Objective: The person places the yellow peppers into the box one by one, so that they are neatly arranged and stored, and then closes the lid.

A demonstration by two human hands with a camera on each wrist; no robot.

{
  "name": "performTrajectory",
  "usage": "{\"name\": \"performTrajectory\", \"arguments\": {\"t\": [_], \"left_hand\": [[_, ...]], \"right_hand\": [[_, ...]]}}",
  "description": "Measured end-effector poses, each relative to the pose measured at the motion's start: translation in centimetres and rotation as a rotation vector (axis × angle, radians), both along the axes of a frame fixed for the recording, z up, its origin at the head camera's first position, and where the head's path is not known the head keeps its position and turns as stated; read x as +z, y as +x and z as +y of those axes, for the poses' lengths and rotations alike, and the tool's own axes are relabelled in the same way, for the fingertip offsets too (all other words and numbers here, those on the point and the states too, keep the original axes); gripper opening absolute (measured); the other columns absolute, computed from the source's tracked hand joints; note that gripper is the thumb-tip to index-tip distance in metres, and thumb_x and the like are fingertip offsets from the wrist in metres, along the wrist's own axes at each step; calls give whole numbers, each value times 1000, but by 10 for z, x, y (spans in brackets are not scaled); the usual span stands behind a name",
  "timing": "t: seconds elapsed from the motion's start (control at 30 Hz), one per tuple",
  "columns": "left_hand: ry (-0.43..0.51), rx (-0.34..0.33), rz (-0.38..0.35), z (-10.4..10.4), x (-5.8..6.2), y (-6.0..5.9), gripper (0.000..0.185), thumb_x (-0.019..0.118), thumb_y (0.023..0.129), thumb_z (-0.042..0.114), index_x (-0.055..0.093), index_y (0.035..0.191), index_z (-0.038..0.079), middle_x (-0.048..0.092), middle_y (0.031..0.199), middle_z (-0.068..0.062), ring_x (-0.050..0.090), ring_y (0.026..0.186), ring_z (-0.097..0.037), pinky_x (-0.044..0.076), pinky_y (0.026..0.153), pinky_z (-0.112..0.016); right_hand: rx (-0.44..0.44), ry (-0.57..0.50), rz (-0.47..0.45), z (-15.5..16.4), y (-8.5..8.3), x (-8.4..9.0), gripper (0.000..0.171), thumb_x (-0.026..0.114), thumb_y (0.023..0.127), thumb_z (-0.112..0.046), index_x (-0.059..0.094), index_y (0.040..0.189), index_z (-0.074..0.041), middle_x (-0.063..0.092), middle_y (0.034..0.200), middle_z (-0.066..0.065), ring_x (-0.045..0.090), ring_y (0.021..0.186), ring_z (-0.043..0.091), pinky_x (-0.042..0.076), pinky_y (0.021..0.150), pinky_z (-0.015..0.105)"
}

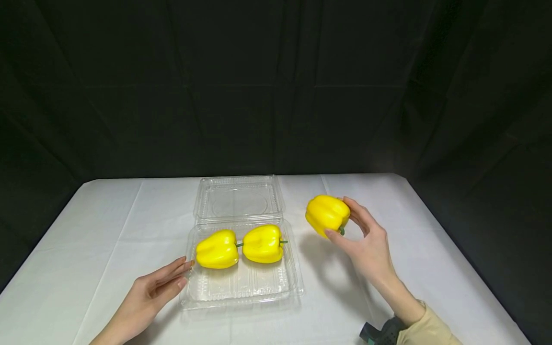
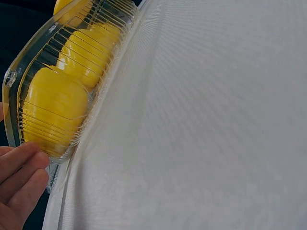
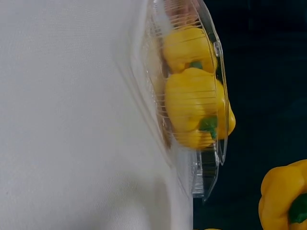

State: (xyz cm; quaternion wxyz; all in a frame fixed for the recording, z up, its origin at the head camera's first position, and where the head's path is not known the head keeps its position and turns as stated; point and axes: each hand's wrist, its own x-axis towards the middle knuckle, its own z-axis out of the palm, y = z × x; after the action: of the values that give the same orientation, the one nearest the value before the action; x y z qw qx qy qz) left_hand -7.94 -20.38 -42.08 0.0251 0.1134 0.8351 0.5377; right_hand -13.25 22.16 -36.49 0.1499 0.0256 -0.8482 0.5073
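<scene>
One glossy yellow pepper, green stem, right hand

Two peppers fill the clear tray's back half; its front half lies open, lid folded back.

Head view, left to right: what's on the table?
Left hand → pepper nearest that hand → second pepper in the tray → pepper held off the table → right hand.

Black creased curtain hangs all around behind, and a bench under white cloth sits brightly lit.
</scene>
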Motion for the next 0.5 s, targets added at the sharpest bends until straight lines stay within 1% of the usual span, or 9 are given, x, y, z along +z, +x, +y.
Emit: {"name": "performTrajectory", "arguments": {"t": [0.07,0.23,0.4,0.5], "left_hand": [[0,0,-1,0,0,0,54,65,99,23,49,144,-1,64,135,-11,59,118,1,51,91,-13],[-7,1,-3,0,-1,-1,54,65,99,24,49,144,-1,64,135,-10,59,118,1,51,91,-13],[-9,3,-8,-1,-1,-1,55,65,99,25,49,145,0,64,136,-10,59,118,1,50,91,-12],[-5,3,-9,-1,-1,-1,55,65,99,25,49,145,0,64,136,-10,59,118,1,50,91,-13]], "right_hand": [[2,0,9,-1,1,0,73,83,83,-21,49,147,-18,56,144,0,52,128,21,34,116,53],[15,-3,13,-4,2,0,72,84,83,-21,50,146,-18,56,144,0,52,126,19,34,116,55],[33,-17,13,-6,4,0,71,85,82,-20,52,145,-21,58,141,-4,53,122,5,36,115,49],[45,-19,33,-8,6,0,71,85,81,-18,53,144,-21,59,139,-6,53,119,0,37,114,46]]}}
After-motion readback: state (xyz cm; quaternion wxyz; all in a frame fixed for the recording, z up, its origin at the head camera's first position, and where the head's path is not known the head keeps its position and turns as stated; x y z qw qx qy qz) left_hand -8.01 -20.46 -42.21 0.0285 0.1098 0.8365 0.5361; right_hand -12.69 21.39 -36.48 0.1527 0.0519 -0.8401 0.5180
